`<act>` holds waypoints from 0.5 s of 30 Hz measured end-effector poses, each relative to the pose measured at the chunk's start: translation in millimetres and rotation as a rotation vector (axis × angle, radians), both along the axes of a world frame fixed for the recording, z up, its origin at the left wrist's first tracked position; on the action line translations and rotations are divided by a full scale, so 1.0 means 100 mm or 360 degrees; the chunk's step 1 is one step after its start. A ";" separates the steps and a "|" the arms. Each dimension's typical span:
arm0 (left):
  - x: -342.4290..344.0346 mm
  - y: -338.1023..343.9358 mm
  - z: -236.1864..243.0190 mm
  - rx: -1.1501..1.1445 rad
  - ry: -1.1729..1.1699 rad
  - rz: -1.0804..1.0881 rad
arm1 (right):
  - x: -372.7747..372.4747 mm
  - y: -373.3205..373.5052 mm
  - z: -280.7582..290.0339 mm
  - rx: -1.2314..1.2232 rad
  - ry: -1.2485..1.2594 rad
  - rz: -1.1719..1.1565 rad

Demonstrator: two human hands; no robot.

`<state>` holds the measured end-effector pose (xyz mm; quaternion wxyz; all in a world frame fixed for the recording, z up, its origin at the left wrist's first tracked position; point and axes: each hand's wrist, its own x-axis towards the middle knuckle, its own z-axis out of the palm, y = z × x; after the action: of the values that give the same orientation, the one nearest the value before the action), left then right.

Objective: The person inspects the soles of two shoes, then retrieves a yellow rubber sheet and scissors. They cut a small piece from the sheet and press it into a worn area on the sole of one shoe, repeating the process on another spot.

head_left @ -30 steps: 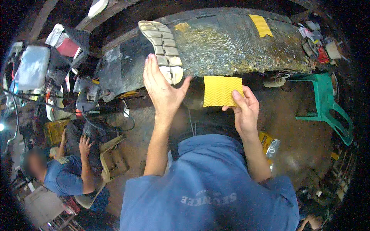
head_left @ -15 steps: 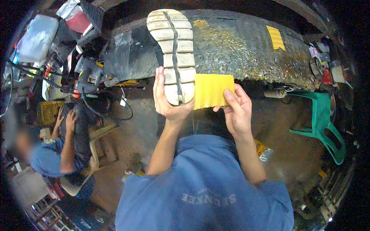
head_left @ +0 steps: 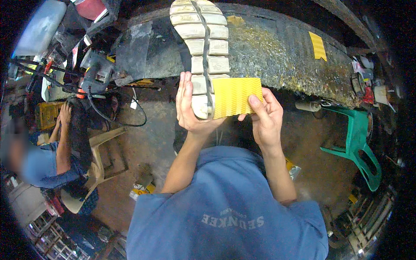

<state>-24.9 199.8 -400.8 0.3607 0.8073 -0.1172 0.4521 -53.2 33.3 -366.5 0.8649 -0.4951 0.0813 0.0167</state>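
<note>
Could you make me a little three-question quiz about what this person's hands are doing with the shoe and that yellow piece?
1. True or false: the left hand holds the shoe with its pale sole turned up toward the camera.
2. Which hand pinches the yellow ridged sheet? A) the left hand B) the right hand C) neither
3. Fill in: the yellow sheet lies against the shoe's ____ end, the end near the hands.

Key
1. True.
2. B.
3. Heel. The sheet's edge meets the sole there, beside the left hand's fingers.
</note>
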 end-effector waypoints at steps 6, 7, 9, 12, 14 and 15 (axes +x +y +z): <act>-0.01 -0.01 -0.01 0.0003 -0.0029 -0.0012 | 0.01 -0.02 0.02 -0.0076 0.0020 -0.0003; -0.01 -0.02 -0.01 -0.0001 -0.0029 -0.0008 | 0.01 -0.01 0.02 -0.0071 0.0033 -0.0028; -0.01 -0.04 -0.02 0.0000 -0.0030 -0.0005 | 0.01 -0.01 0.03 -0.0142 0.0072 -0.0044; -0.02 -0.07 -0.02 0.0016 -0.0042 -0.0032 | 0.04 -0.01 0.06 -0.0261 0.0162 -0.0044; -0.03 -0.08 -0.02 0.0002 -0.0084 -0.0050 | 0.07 0.00 0.07 -0.0179 0.0218 -0.0074; -0.03 -0.09 -0.03 0.0008 -0.0089 -0.0049 | 0.08 0.02 0.07 -0.0163 0.0208 -0.0123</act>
<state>-28.3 191.3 -403.4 0.3621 0.7934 -0.1409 0.4686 -44.9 34.9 -359.6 0.8313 -0.5329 0.1574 0.0114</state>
